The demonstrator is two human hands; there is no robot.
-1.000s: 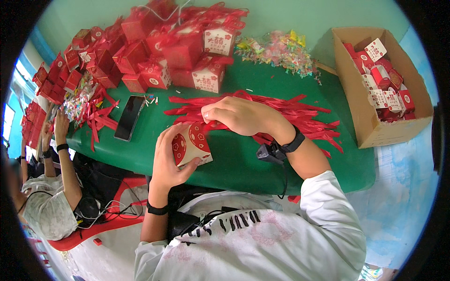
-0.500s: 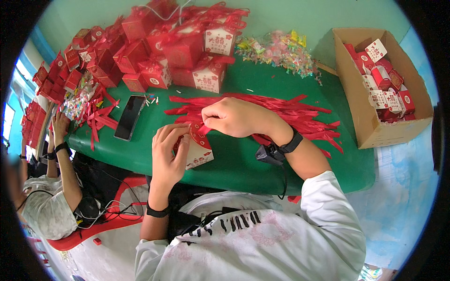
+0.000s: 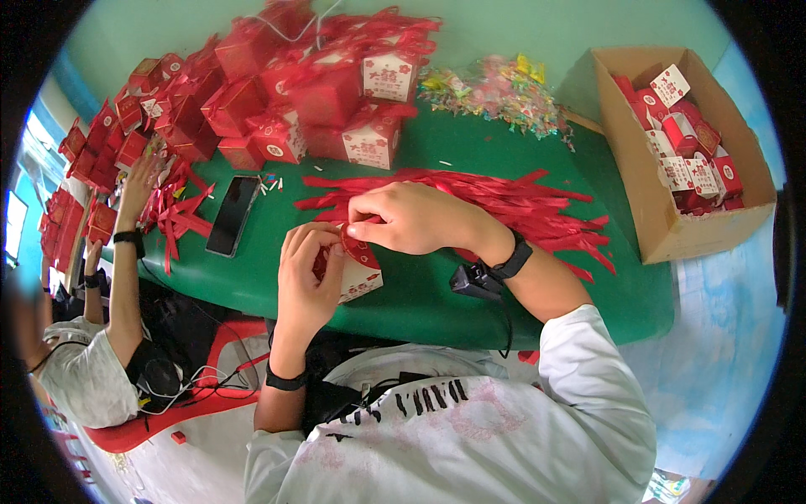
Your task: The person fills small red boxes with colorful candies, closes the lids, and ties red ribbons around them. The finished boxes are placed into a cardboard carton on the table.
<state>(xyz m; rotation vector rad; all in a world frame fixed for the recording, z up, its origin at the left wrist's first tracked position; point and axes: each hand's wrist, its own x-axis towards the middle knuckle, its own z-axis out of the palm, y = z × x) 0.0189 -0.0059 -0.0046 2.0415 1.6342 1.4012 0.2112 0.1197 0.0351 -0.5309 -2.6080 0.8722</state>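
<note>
My left hand is wrapped round a small red and white gift box, which rests on the green table in front of me. The box has a red top and white sides with red printing. Over its top, my right hand has thumb and forefinger pinched together on a bit of red ribbon, mostly hidden by the fingers. Just beyond my right hand lies a spread bundle of red ribbons.
A phone lies left of the box. Stacked finished gift boxes fill the back left. Wrapped candies are heaped at the back. An open carton with boxes stands right. Another person's arm reaches in at the left.
My right hand has shifted slightly left, its fingertips now against the box top. My left hand keeps its hold. At the left, the other person's arm has reached farther forward.
</note>
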